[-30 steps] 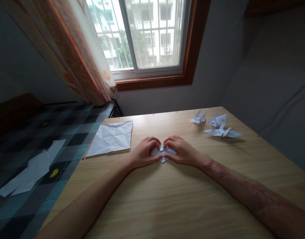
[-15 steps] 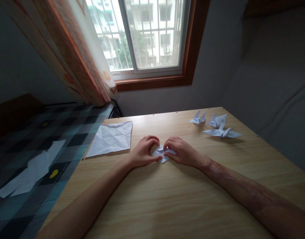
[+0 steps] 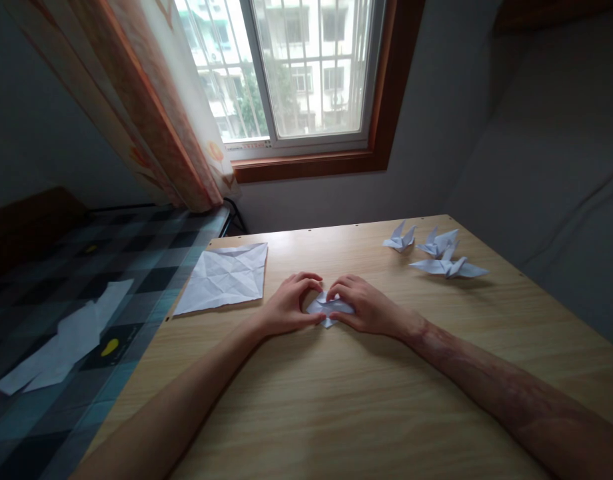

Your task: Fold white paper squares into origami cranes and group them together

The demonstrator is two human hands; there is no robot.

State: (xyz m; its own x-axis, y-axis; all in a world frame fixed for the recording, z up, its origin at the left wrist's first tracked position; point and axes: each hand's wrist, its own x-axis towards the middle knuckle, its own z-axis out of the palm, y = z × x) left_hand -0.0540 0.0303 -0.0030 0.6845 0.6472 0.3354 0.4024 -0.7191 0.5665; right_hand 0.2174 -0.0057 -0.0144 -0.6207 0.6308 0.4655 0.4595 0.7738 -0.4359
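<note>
A small piece of folded white paper (image 3: 328,307) lies on the wooden table (image 3: 306,393), between my two hands. My left hand (image 3: 294,303) grips its left side, thumb at the near edge and fingers curled at the far edge. On the right side, my right hand (image 3: 359,303) holds the paper in the same way, its thumb and fingertips on the folds. Parts of the paper are hidden under the fingertips. A creased square sheet of white paper (image 3: 226,277) lies flat to the left of my left hand.
Several folded paper cranes (image 3: 449,267) stand at the table's far right. Left of the table is a bed with a checked sheet (image 3: 151,280), and torn white paper (image 3: 79,340) lies on it. A window (image 3: 316,73) and a curtain (image 3: 186,153) are beyond the table.
The thumbs and fingertips have shifted very slightly on the folded paper, the right thumb a little. Both hands stay in the same place; the whole view has moved a touch.
</note>
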